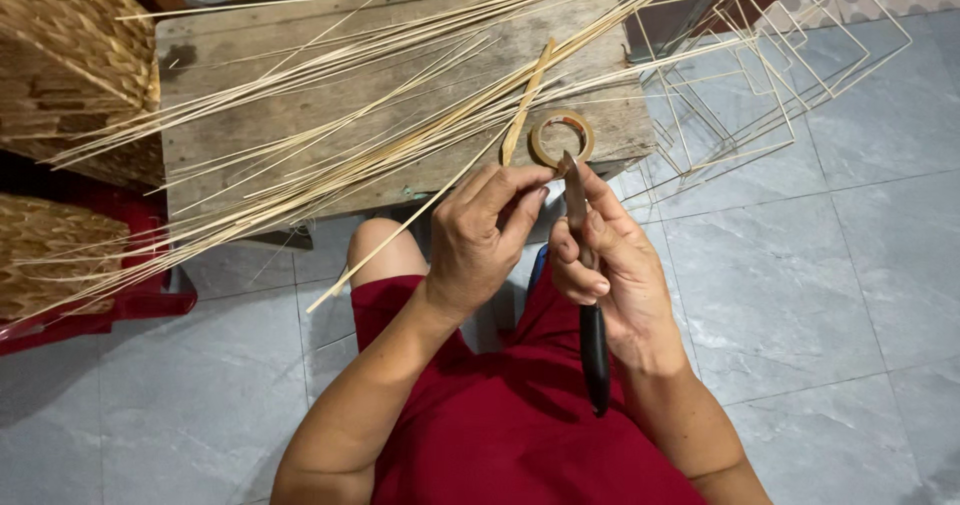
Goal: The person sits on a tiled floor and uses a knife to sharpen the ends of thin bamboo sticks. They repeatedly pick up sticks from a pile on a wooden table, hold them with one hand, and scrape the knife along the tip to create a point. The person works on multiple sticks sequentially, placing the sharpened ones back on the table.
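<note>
Bamboo strip pinched in left hand, knife in right hand

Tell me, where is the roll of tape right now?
In the head view the roll of tape lies flat near the front right corner of the wooden table, among the bamboo strips, just beyond the knife blade tip in the right hand.

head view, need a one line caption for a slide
Left hand pinches a thin bamboo strip while the right hand holds a black-handled knife to it, above a wooden bench.
</note>
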